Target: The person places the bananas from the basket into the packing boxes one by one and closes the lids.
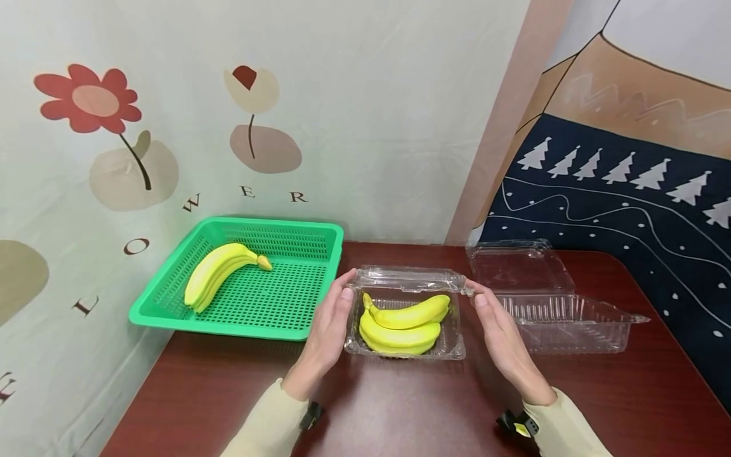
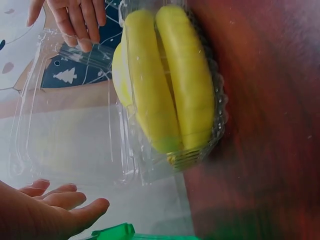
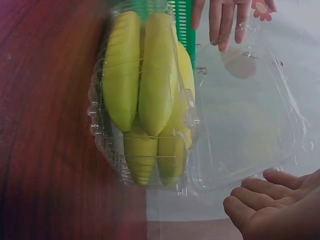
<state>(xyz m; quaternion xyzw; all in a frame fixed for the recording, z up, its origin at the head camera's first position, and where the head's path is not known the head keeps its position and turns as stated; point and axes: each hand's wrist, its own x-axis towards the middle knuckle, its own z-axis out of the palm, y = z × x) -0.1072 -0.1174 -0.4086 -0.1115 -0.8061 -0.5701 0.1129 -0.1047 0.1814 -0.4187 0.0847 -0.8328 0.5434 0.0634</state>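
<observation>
A clear plastic clamshell box [image 1: 455, 351] sits at the middle of the table with a bunch of yellow bananas [image 1: 402, 335] in its base. Its transparent lid [image 1: 407, 278] stands raised at the far side. My left hand [image 1: 324, 330] is at the lid's left edge, fingers extended forward. At the opposite edge is my right hand [image 1: 504, 336], its fingers stretched out too. Both wrist views show the fingers [image 2: 87, 215] mostly straight, right by the lid's sides, and the bananas below through the clear wall. The bananas lie in the base between my hands.
A green perforated basket [image 1: 285, 335] stands at the back left with another banana bunch [image 1: 219, 273] inside. To the right, a second clear clamshell box [image 1: 571, 336] lies with its lid [image 1: 516, 266] back. A patterned cloth [image 1: 371, 127] hangs behind the table [image 1: 411, 412].
</observation>
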